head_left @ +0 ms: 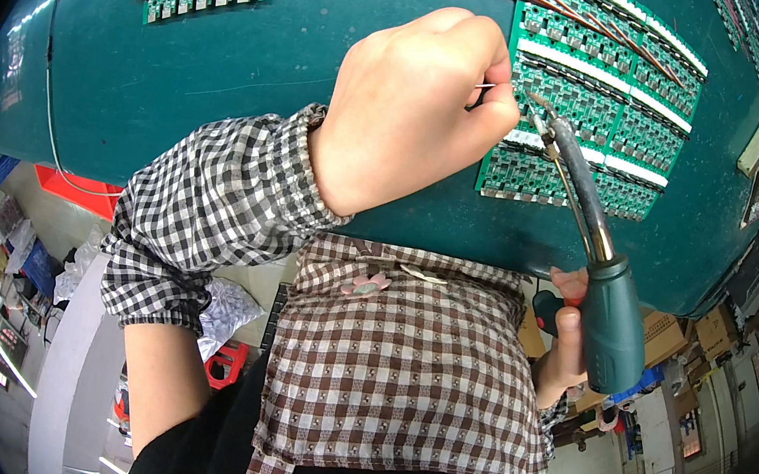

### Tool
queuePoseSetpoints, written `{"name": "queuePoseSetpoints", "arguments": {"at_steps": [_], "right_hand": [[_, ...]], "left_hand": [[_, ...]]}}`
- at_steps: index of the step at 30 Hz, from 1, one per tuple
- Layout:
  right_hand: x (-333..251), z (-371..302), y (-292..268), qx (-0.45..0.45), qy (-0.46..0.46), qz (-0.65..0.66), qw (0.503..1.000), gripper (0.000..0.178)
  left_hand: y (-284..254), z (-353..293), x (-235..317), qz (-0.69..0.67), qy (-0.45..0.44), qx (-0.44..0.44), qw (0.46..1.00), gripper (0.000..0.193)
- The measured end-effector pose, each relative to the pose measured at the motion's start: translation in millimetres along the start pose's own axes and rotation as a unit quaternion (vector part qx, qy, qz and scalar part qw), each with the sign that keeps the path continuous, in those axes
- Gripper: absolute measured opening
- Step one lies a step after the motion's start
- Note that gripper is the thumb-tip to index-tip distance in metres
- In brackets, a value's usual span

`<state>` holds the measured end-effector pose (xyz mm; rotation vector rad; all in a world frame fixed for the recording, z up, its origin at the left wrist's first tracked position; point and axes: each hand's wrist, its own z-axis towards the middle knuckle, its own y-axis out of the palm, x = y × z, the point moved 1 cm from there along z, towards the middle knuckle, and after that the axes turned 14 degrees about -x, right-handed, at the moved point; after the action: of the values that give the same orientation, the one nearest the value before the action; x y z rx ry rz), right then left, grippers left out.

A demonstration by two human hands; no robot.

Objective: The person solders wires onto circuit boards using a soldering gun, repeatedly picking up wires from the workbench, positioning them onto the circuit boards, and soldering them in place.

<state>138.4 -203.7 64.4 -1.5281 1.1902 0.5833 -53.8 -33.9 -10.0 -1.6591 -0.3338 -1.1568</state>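
Note:
My left hand (pixel 414 109) is closed in a pinch on a thin wire (pixel 484 86), whose short end shows between thumb and forefinger. It hovers at the left edge of a panel of green circuit boards (pixel 649 142) with white strips across it. My right hand (pixel 565 350) is wrapped round the dark green handle of a soldering iron (pixel 613 327). The iron's metal shaft slants up and left, with a thin feed tube alongside. Its tip is over the boards, close to my left fingertips; whether it touches is too small to tell. Red, black and white wires (pixel 604 32) lie across the panel's upper part.
A second panel of green boards (pixel 204 2) with more wires lies at the far left of the green tabletop (pixel 259 61). More boards (pixel 746 31) are at the far right. A pale cable (pixel 48 92) runs down the left side. A red bin (pixel 77 192) stands below the table edge.

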Motion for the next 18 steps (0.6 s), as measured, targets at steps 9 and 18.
{"name": "queuePoseSetpoints", "arguments": {"at_steps": [9,18], "right_hand": [[0.9,-1.0,-0.6,-0.026,0.021,0.072,0.997,0.052],[0.2,-1.8,0.0,-0.018,0.048,0.081,0.995,0.059]], "left_hand": [[-2.2,-1.1,1.6,0.007,-0.012,-0.013,1.000,0.011],[-0.7,-1.4,1.0,0.008,-0.004,-0.008,1.000,0.012]]}}
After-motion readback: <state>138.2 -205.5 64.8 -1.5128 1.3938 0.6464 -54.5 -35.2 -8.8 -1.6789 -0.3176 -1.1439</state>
